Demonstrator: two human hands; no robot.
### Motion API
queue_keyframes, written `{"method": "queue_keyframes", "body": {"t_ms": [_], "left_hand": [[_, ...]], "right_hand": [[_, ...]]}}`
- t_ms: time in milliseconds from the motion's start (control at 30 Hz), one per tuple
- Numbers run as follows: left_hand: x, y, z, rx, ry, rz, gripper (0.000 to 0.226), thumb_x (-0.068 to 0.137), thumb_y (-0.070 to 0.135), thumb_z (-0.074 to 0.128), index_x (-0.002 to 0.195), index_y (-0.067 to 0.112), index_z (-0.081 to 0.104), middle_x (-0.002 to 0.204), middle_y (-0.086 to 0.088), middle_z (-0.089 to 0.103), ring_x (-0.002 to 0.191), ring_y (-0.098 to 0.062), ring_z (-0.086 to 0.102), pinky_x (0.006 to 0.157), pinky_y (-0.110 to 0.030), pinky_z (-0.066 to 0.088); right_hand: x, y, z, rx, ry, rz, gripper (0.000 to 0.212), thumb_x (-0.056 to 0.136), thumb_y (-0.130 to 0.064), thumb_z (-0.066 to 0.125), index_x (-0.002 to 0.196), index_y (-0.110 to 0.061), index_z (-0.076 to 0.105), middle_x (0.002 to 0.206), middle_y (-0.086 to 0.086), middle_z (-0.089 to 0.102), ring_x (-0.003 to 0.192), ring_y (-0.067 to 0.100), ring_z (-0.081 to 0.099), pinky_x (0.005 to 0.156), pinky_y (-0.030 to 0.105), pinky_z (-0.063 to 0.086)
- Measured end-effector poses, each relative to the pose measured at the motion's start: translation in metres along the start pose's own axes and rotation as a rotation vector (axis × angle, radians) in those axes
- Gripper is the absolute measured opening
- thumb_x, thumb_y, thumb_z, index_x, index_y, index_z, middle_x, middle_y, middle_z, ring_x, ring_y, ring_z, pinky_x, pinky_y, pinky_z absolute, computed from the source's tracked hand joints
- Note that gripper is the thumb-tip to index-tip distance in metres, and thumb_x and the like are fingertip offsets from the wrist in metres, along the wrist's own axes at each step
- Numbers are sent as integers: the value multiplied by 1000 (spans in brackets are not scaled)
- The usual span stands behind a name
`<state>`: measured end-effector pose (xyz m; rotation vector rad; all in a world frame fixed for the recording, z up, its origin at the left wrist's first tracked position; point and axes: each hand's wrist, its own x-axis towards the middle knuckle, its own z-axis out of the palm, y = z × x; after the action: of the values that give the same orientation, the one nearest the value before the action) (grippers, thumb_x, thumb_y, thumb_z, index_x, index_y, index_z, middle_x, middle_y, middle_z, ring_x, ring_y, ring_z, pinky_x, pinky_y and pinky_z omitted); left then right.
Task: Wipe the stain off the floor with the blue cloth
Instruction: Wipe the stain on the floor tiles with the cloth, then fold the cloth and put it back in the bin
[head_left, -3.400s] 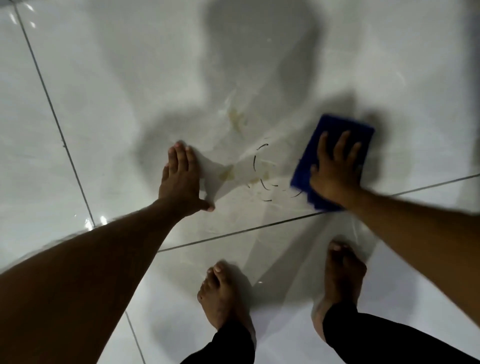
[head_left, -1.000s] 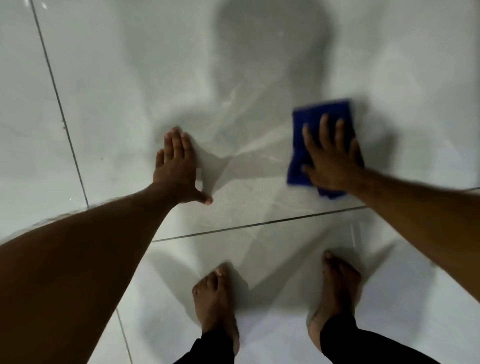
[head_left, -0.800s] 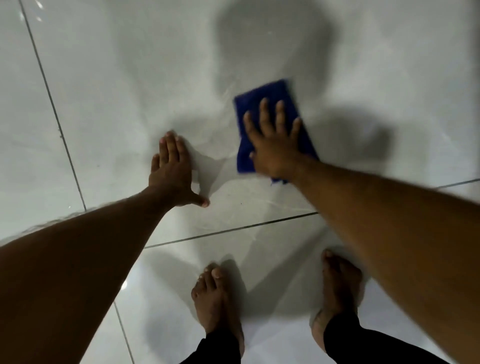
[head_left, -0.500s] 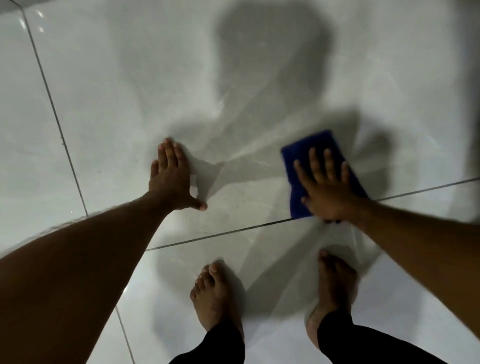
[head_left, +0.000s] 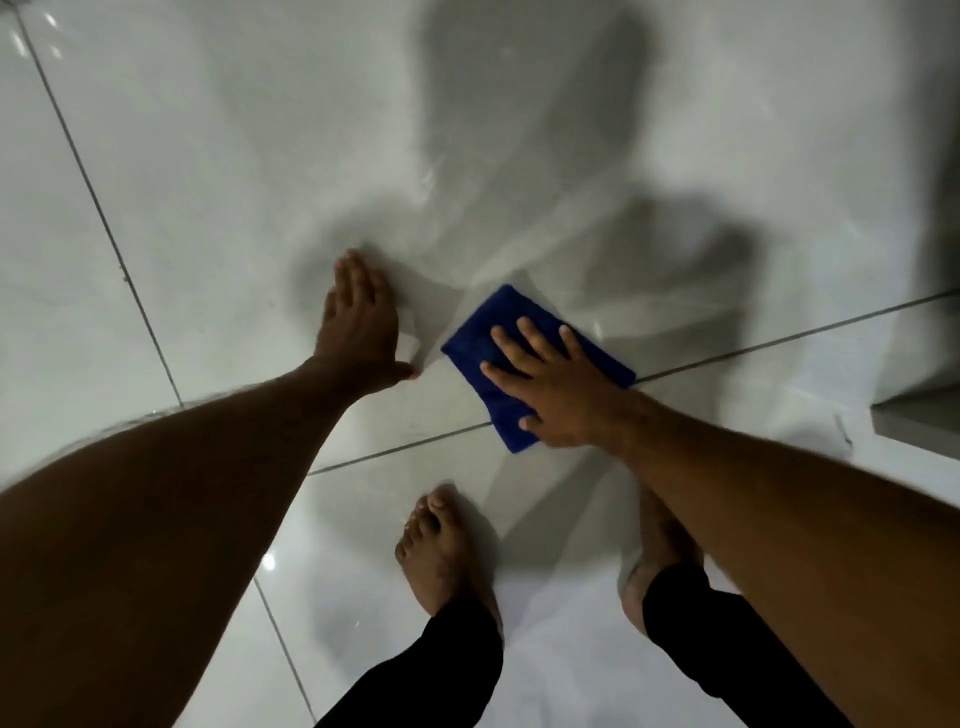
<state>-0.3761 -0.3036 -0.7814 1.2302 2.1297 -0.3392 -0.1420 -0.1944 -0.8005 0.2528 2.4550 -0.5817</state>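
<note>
The folded blue cloth (head_left: 483, 338) lies flat on the glossy white tile floor (head_left: 218, 171), its near corner over a grout line. My right hand (head_left: 556, 384) presses down on the cloth with fingers spread. My left hand (head_left: 358, 327) rests flat on the floor just left of the cloth, fingers together and thumb out, holding nothing. No yellowish stain or dark marks show on the tile around the cloth; only faint wet streaks (head_left: 498, 260) glint beyond it.
My two bare feet (head_left: 441, 551) stand on the near tile, the right foot (head_left: 654, 561) partly under my right forearm. Dark grout lines (head_left: 779, 340) cross the floor. A grey step or ledge edge (head_left: 914, 415) shows at the right.
The stain seen 3.4 s ago is gone from view. My right hand swept the cloth far-left, then near-right, and now left toward my left hand, which stayed planted.
</note>
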Motion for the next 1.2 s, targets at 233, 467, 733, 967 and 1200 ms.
{"method": "queue_keyframes", "body": {"t_ms": [233,467,733,967,1200], "left_hand": [[-5,76,4,-399,90,-67,54,86,36,66,128,7,50,130,-18,53,116,-34,50,93,-45,50],[-23,112,-29,-685,-158,-108,6,79,13,59,83,16,56,77,1,58,67,-14,55,52,-22,43],[-162,141,-209,-950,-47,132,22,75,14,56,95,23,61,71,9,57,65,-6,57,57,-11,43],[-338,151,-429,-1646,-111,251,38,69,0,44,94,16,67,84,-7,69,79,-30,67,61,-45,59],[-486,157,-604,-1734,245,218,31,70,2,42,88,15,64,79,-2,62,76,-24,57,58,-38,54]], "right_hand": [[-34,19,-14,387,380,613,29,91,-21,59,116,-7,57,115,15,63,107,35,57,80,43,50],[-48,-6,-26,749,280,678,58,76,-14,76,128,-14,50,125,12,60,114,31,58,95,45,53],[-138,-65,-172,1895,292,1017,24,96,-13,49,119,-15,56,129,15,56,110,28,58,84,44,52],[-277,-132,-388,2656,303,92,91,79,-79,47,140,-11,50,142,20,52,125,40,54,87,51,53],[-417,-188,-572,2216,490,66,61,74,-41,80,125,-11,65,124,14,67,110,32,64,86,42,52]]}}
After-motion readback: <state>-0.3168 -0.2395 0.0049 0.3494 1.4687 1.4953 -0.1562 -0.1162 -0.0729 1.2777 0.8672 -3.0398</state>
